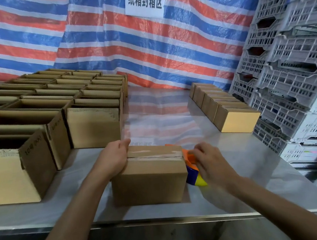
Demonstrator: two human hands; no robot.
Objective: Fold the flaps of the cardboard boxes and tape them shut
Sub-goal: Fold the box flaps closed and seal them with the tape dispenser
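A small closed cardboard box (151, 181) sits on the metal table (254, 169) right in front of me. A strip of clear tape (157, 155) runs along its top seam from left to right. My left hand (113, 158) holds the box's left top edge, thumb lying on the top. My right hand (209, 159) grips an orange, blue and yellow tape dispenser (193, 172) pressed against the box's right end, where the tape comes down over the edge. Most of the dispenser is hidden behind my hand and the box.
Several open boxes with flaps unfolded (47, 110) fill the left of the table. A row of closed boxes (227, 110) stands at the back right. Grey plastic crates (286, 60) are stacked along the right. A striped tarp (148, 53) hangs behind.
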